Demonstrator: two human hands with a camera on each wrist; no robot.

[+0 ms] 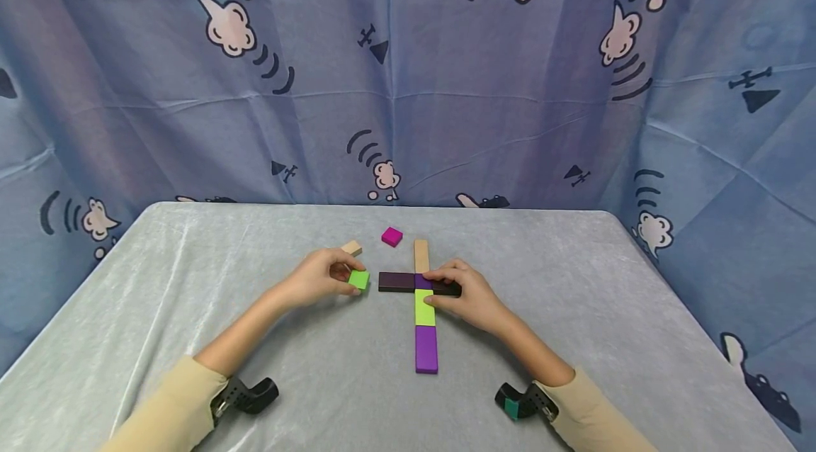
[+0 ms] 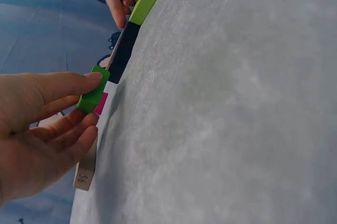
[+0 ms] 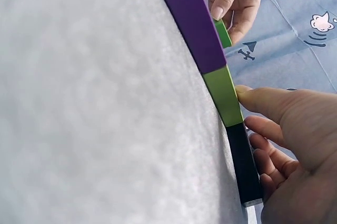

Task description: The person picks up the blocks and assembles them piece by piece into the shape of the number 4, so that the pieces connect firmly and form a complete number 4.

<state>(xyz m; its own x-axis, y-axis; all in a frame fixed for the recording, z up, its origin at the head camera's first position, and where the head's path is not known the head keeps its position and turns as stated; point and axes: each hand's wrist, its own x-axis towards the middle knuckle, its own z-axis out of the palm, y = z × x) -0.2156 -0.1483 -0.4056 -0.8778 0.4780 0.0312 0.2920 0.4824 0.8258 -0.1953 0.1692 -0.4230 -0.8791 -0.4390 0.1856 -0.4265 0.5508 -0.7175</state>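
In the head view my left hand (image 1: 324, 273) pinches a small green block (image 1: 359, 280) between thumb and fingers, left of a cross of flat blocks. My right hand (image 1: 468, 296) rests at the cross, its index fingertip at the small purple block (image 1: 421, 281) in the centre and its thumb on the lime block (image 1: 424, 308). Dark blocks form both side arms: the left dark block (image 1: 396, 282) is in plain sight, the right one partly under my right hand. A wooden block (image 1: 421, 256) tops the cross; a long purple block (image 1: 426, 349) ends it nearest me.
Past my left hand lies a loose wooden block (image 1: 352, 247), partly hidden by that hand. A magenta block (image 1: 392, 236) sits farther back. All stand on a table with a pale cloth (image 1: 287, 381), and a blue patterned curtain (image 1: 408, 83) hangs behind.
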